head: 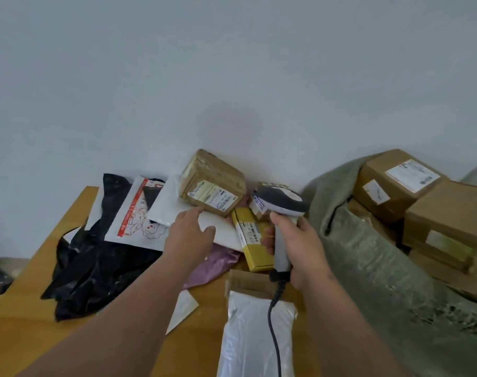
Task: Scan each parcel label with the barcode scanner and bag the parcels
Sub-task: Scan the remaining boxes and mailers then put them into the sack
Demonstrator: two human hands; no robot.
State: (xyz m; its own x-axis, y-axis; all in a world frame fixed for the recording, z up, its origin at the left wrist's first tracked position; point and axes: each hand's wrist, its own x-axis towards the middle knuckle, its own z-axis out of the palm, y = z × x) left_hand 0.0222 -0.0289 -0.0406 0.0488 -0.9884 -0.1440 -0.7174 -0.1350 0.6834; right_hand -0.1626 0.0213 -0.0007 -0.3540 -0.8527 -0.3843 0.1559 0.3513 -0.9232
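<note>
My right hand [299, 250] grips the handle of the white and grey barcode scanner [282, 206], its head pointing away toward the wall, its dark cable trailing down over a white mailer [255, 338]. My left hand [189, 234] reaches forward with straight fingers, the fingertips touching a flat white mailer [172, 205] just below a tape-wrapped brown box [212, 182] with a label facing up. A yellow box [252, 240] with a barcode label lies just left of the scanner handle. A large grey-green sack [373, 257] at the right holds several labelled cardboard boxes [395, 183].
On the wooden table [33, 330], black plastic bags [96, 262] lie at the left, with a white and red printed mailer [135, 213] on them. A pink bag [215, 265] lies under my left wrist. A small brown box [261, 197] sits behind the scanner. The wall stands right behind the pile.
</note>
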